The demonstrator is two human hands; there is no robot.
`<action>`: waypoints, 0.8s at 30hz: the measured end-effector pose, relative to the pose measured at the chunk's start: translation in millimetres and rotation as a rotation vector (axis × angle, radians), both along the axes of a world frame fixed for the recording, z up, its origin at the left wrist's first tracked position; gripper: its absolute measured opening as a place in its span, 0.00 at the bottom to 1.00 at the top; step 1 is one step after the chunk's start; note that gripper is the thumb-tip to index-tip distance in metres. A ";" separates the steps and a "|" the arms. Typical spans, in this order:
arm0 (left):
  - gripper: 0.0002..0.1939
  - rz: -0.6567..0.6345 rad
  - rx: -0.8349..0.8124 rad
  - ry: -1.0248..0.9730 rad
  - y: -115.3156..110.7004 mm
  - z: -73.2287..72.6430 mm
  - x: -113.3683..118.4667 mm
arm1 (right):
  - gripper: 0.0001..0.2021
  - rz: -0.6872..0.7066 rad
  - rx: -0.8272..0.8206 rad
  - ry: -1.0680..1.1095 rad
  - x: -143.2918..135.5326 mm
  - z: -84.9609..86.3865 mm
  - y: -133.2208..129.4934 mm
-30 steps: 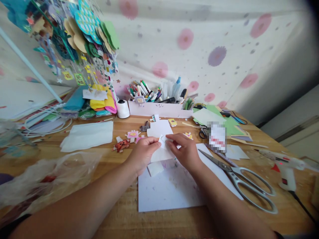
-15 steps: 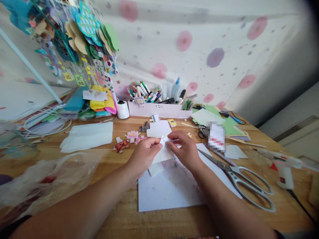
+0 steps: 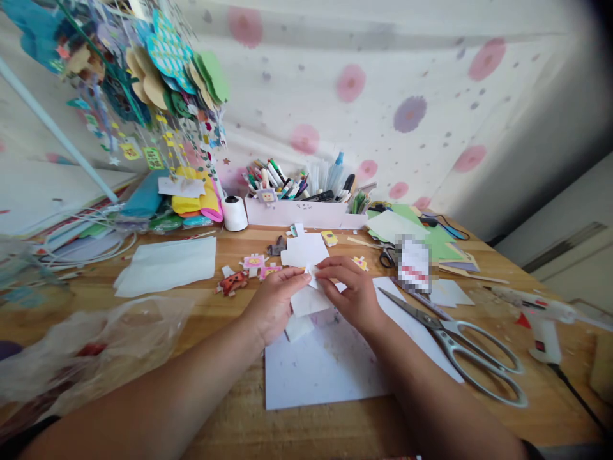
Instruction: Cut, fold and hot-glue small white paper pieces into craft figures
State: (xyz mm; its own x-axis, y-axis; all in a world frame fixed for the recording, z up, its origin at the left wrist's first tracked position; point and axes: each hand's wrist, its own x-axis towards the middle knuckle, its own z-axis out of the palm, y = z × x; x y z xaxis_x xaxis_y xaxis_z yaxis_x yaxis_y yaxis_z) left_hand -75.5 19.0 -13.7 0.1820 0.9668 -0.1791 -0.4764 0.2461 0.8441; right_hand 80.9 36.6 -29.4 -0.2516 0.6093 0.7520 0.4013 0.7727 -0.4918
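Between both hands is a small piece of white paper (image 3: 311, 300), raised over the white sheet (image 3: 325, 377) on the table. My left hand (image 3: 278, 300) pinches its upper left part between thumb and fingers. From the other side my right hand (image 3: 352, 291) grips the paper's top edge with its fingertips. The exact fold at the fingertips is too small to make out. A small white slip (image 3: 299, 327) shows below the left hand. Just beyond the hands lies another white paper piece (image 3: 306, 248), with small pink paper cutouts (image 3: 253, 262) and a red cutout (image 3: 234, 282) to the left.
Large scissors (image 3: 450, 338) lie open to the right, with a glue gun (image 3: 543, 319) beyond. A pen box (image 3: 297, 212) and a thread spool (image 3: 234, 213) stand at the back. White sheets (image 3: 167, 265) and a clear plastic bag (image 3: 124, 338) lie left.
The fingertips have shifted slightly along the top of the white paper, and its upper part now looks bent between them. The lower part hangs more visibly. Things on the table stay put.
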 end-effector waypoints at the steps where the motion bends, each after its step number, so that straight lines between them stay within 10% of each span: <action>1: 0.11 0.010 -0.008 -0.007 0.2 0.2 0.0 | 0.08 0.011 -0.009 0.005 -0.1 0.2 0.3; 17: 0.10 0.078 0.147 0.218 2.5 -10.7 -1.8 | 0.06 -0.026 0.096 -0.118 -3.0 5.7 -3.3; 24: 0.08 0.063 0.142 0.228 2.2 -9.8 -3.2 | 0.09 -0.048 -0.140 0.035 1.9 5.7 -2.2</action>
